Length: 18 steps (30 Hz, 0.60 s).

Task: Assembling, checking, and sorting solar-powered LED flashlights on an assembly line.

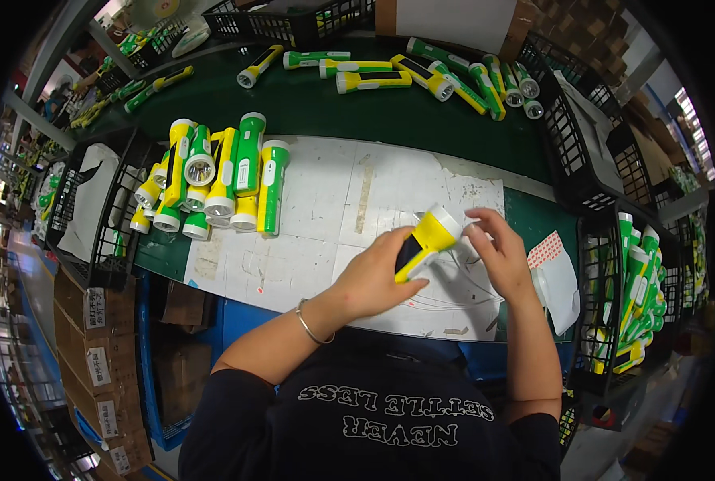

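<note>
Over the white sheet (313,252) on the green table (486,156), the left hand (371,276) has its grip clamped around a yellow flashlight (433,234); the right hand (500,258), fingers apart, hovers just beside its white head (447,219). Farther left lie piled flashlights (224,170).

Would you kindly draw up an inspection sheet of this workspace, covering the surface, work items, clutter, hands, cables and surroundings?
Surface: scuffed, taped white board on a dark green bench top.
Work items: one yellow flashlight with a white head, in hand; a flashlight pile at the board's left; loose flashlights along the far side.
Clutter: red-patterned sheet near the board's right edge.
Hands: left hand grips the yellow flashlight; right hand is beside its head, contents unclear.
Cables: none certain; thin curved lines on the board may be wires or marks.
Surroundings: black crate at left, flashlight-filled crate at right, cardboard boxes lower left.
</note>
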Motion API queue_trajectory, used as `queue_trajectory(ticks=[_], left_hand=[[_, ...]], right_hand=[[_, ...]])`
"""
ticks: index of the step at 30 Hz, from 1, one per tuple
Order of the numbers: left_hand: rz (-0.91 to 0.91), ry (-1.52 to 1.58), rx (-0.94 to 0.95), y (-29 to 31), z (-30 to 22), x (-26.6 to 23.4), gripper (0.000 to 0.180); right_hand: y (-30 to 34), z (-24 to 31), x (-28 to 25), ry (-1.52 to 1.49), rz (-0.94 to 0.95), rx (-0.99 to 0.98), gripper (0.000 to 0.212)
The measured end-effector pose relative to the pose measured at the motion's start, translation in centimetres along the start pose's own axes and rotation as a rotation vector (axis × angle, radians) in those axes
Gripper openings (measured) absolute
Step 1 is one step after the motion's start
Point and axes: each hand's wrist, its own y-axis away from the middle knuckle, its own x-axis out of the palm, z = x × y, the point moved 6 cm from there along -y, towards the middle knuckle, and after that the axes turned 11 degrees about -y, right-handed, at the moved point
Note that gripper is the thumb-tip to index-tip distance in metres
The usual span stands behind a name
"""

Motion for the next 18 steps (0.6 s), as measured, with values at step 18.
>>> queue_trajectory(ticks=[18], left_hand=[[0.002, -0.264, 0.055, 0.1, -1.2, -0.2, 0.059]], right_hand=[[-2.2, 0.7, 2.8, 0.000, 0.168, -0.118, 0.039]])
